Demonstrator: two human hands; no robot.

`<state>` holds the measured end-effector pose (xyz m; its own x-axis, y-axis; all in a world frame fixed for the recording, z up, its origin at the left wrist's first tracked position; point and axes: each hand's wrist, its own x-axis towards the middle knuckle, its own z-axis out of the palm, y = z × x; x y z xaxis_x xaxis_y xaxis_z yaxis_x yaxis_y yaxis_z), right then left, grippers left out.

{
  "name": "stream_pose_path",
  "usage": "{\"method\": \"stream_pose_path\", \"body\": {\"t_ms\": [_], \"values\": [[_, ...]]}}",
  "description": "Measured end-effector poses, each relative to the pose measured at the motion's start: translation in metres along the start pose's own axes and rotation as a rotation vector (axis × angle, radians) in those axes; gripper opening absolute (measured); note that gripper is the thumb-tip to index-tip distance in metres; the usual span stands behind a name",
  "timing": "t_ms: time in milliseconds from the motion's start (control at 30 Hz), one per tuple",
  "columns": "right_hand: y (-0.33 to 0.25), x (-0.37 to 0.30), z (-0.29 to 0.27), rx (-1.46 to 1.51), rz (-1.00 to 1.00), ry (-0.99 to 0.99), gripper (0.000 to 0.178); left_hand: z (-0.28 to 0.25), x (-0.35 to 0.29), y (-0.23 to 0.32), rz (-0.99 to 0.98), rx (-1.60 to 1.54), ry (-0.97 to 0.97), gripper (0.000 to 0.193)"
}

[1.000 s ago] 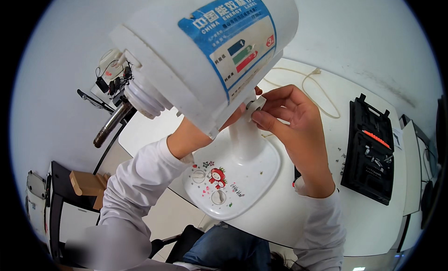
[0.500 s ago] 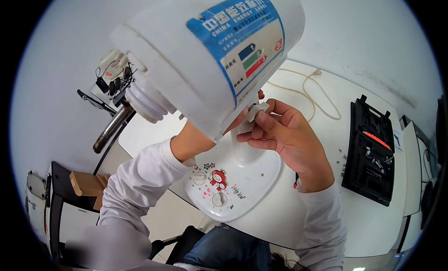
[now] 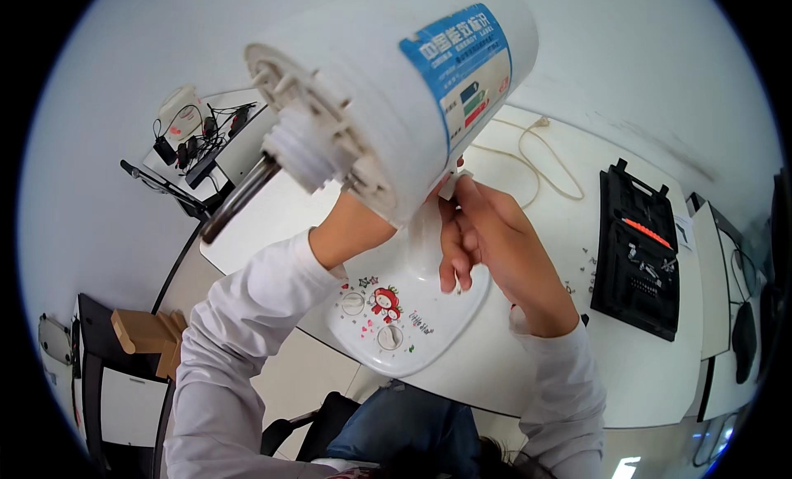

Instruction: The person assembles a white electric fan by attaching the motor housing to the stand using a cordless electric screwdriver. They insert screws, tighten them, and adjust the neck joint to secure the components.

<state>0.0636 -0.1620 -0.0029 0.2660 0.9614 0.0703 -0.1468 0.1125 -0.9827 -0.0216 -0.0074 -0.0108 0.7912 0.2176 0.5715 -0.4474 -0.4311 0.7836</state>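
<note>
A white electric fan without blades or grille stands tilted before me: its motor housing [image 3: 371, 83] carries a blue label, and a metal shaft [image 3: 241, 197] sticks out of the front. Below, the fan's white base [image 3: 396, 347] has two round dials and a red cartoon print. My left hand [image 3: 356, 228] reaches under the housing and grips the fan near its neck; most of its fingers are hidden. Thumb and forefinger of my right hand [image 3: 499, 231] pinch a small white knob [image 3: 452, 185] at the neck, while the other fingers curl below it.
At right on the white table [image 3: 528, 372] lies an open black tool case [image 3: 637, 256] with an orange-handled tool, small screws [image 3: 589, 264] beside it. A pale power cord [image 3: 569, 169] loops behind. A side desk with cables [image 3: 198, 149] and a cardboard box [image 3: 144, 335] stand left.
The housing has turned so its front with the shaft shows more. My right hand has rotated at the knob, its lower fingers now pointing down. The view has shifted slightly.
</note>
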Motion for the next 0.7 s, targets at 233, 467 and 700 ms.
{"method": "stream_pose_path", "body": {"t_ms": [233, 467, 700], "values": [[0.002, 0.005, 0.006, -0.306, -0.065, 0.159, 0.035, 0.004, 0.000, -0.007, 0.054, 0.049, 0.078, 0.018], [0.000, 0.005, 0.004, -1.065, -0.352, 0.278, 0.023, 0.007, -0.006, -0.017, -0.029, 0.031, 0.155, 0.018], [-0.001, 0.004, -0.003, -1.226, -0.510, 0.183, 0.014, 0.011, -0.007, -0.014, -0.046, 0.078, 0.210, 0.015]]}}
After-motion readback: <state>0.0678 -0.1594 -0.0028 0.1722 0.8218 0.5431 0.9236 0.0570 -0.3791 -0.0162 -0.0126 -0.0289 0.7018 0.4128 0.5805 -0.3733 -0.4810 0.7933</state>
